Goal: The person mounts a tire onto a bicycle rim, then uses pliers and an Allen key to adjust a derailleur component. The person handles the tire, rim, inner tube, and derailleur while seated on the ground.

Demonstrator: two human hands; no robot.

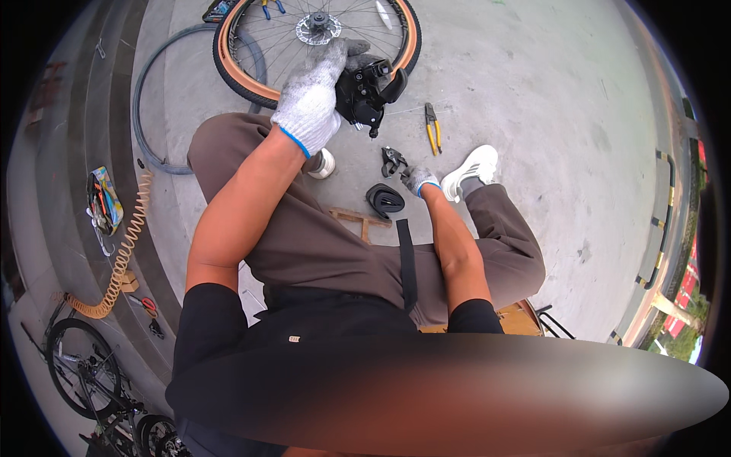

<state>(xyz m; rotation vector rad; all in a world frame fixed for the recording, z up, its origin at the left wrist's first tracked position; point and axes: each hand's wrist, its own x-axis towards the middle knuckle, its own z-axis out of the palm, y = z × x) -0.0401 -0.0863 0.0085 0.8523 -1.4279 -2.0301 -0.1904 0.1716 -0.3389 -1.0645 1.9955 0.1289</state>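
My left hand (pixel 308 99), in a white knit glove with grey fingertips, is raised close to the view. Its fingers are closed around a black bicycle shifter (pixel 359 99) whose lever juts out to the right. Lower down, between my feet, my gloved right hand (pixel 419 180) reaches toward the ground. Its fingers close at the lower end of a smaller black bicycle part (pixel 392 161); the grip itself is partly hidden. A coiled black strap or tube (pixel 385 199) lies just below that part. Yellow-handled pliers (pixel 432 129) rest on the concrete to the upper right.
A bicycle wheel (pixel 406 65) with a tan-walled tire lies ahead, beside a grey tire or tube loop (pixel 138 114). A coiled orange hose (pixel 126 255) and a tool pouch (pixel 105 199) are on the left steps. A wooden frame (pixel 356 216) sits by my legs.
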